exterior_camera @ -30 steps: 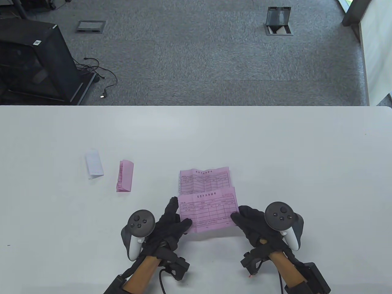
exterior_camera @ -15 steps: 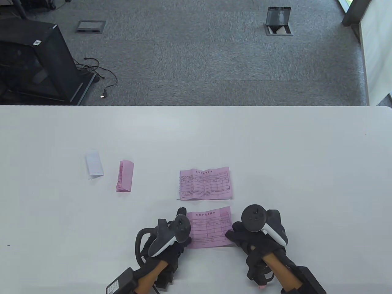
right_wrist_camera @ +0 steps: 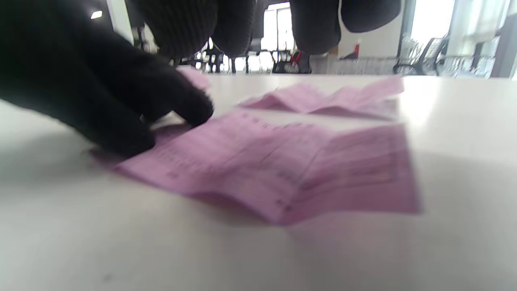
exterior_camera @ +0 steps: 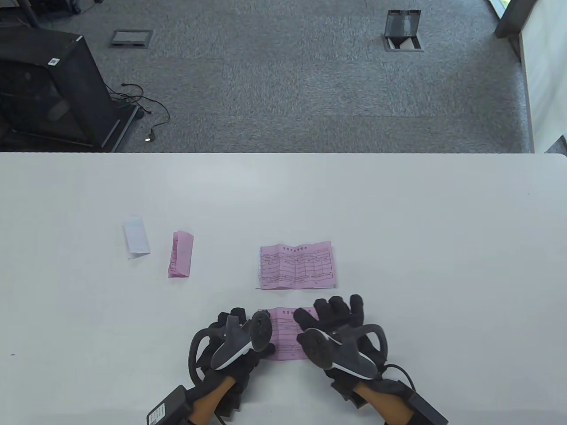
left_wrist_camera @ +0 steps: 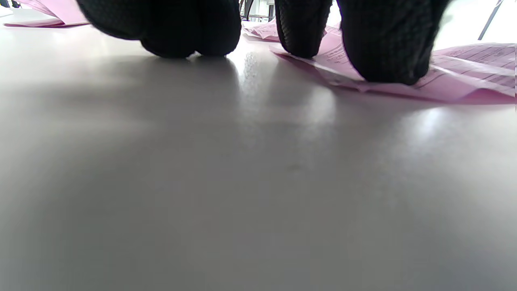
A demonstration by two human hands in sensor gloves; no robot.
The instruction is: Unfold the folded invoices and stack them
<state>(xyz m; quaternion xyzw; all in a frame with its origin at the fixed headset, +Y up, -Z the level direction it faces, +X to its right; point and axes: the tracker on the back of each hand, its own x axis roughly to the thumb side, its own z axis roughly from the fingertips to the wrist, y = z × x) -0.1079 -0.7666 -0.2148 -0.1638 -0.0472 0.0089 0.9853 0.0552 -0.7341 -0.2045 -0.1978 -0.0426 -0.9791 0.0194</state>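
Now both hands — left hand (exterior_camera: pixel 234 338), right hand (exterior_camera: pixel 336 316) — press the pink invoice (exterior_camera: pixel 285 336) flat

grey carpet (exterior_camera: pixel 283 88), white table (exterior_camera: pixel 398 212)

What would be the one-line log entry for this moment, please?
left hand: presses near pink invoice | right hand: flat on it | stack: apart | folded pink invoice, folded white invoice: untouched

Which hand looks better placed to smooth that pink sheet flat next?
Probably the right hand: its straight fingers lie spread over the unfolded pink invoice, while the left hand only presses the sheet's left edge with its fingertips.
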